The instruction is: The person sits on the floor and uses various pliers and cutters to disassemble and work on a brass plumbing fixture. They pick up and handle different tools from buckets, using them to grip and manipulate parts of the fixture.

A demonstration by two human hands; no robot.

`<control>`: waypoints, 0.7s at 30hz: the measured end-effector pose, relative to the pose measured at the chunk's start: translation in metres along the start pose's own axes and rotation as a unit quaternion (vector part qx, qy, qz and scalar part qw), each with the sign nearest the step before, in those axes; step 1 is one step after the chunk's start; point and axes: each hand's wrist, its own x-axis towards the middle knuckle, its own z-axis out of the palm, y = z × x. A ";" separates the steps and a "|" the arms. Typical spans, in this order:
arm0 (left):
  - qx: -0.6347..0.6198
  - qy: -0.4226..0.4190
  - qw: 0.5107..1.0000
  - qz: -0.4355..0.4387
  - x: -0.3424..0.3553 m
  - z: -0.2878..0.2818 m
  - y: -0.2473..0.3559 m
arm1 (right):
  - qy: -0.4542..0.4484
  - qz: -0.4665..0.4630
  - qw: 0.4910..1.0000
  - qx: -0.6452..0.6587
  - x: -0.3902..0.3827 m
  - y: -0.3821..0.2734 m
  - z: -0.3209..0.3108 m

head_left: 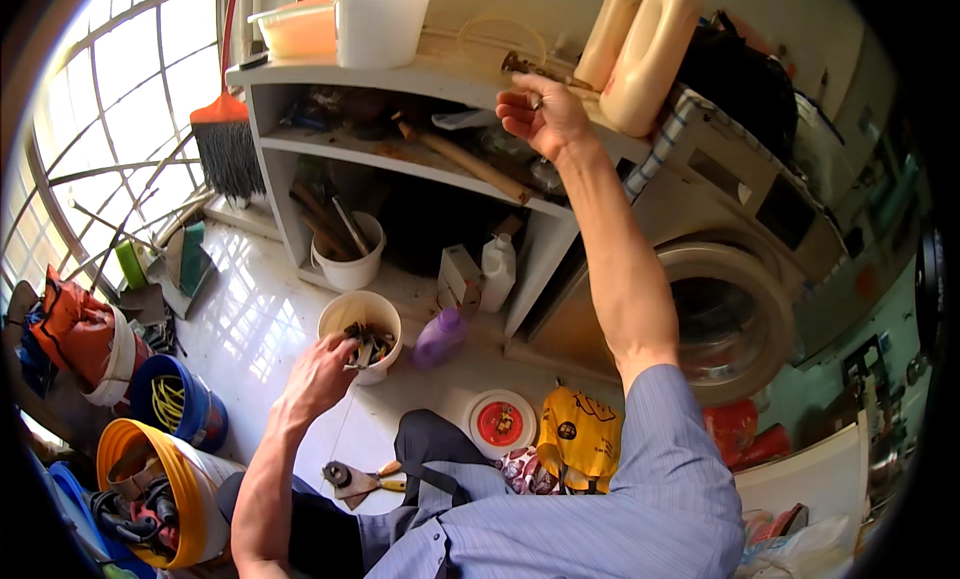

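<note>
My left hand [318, 377] reaches to the left rim of a cream bucket [392, 309] on the floor, its fingers curled over the edge. Dark and metallic bits [372, 345] lie in the bucket beside the fingertips; what the fingers grip is too small to name. My right hand [548, 117] is raised in front of the shelf top, palm turned up and fingers curled in. A small thing shows at its fingertips, but I cannot make out its kind. Just behind that hand lies a brownish metal piece [518, 63] on the shelf top.
A white shelf unit [290, 144] stands ahead, with a washing machine [720, 309] to its right. Cream jugs [655, 54] stand on top. A purple bottle [440, 337], a round lid [500, 423] and a yellow bag [580, 434] are nearby. Tool buckets [200, 499] crowd the left.
</note>
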 end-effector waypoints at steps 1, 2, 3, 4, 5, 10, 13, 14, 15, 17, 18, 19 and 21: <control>0.018 0.030 0.999 0.028 0.017 -0.010 0.005 | 0.008 -0.001 1.000 0.022 0.006 0.004 -0.004; 0.034 0.062 0.996 0.058 0.044 -0.023 0.018 | 0.016 -0.002 0.999 0.042 0.010 0.001 -0.006; 0.070 0.116 0.984 0.112 0.072 -0.038 0.036 | 0.003 -0.014 0.999 0.048 0.004 0.002 -0.010; 0.110 0.169 0.966 0.162 0.100 -0.058 0.056 | -0.013 -0.025 0.998 0.059 -0.005 0.005 -0.012; 0.104 0.198 0.956 0.191 0.133 -0.075 0.076 | -0.014 -0.042 0.998 0.044 -0.012 0.006 -0.016; 0.096 0.287 0.923 0.237 0.252 -0.133 0.149 | -0.072 -0.066 0.995 0.022 -0.035 0.016 -0.027; 0.007 0.311 0.929 0.202 0.271 -0.121 0.158 | -0.123 -0.113 0.980 -0.105 -0.054 0.013 -0.037; -0.060 0.321 0.927 0.184 0.271 -0.113 0.157 | -0.122 -0.108 0.981 -0.103 -0.061 0.013 -0.043; -0.066 0.341 0.922 0.172 0.263 -0.103 0.152 | -0.134 -0.114 0.976 -0.128 -0.068 0.014 -0.047; -0.207 0.303 0.924 0.109 0.235 -0.089 0.131 | -0.163 -0.122 0.964 -0.170 -0.080 0.030 -0.048; -0.349 0.265 0.897 0.050 0.219 -0.082 0.116 | -0.178 -0.108 0.962 -0.177 -0.085 0.044 -0.046; -0.478 0.225 0.849 0.005 0.200 -0.080 0.095 | -0.189 -0.082 0.962 -0.181 -0.093 0.063 -0.039; -0.657 0.179 0.732 -0.035 0.155 -0.078 0.062 | -0.185 -0.044 0.954 -0.233 -0.123 0.105 -0.031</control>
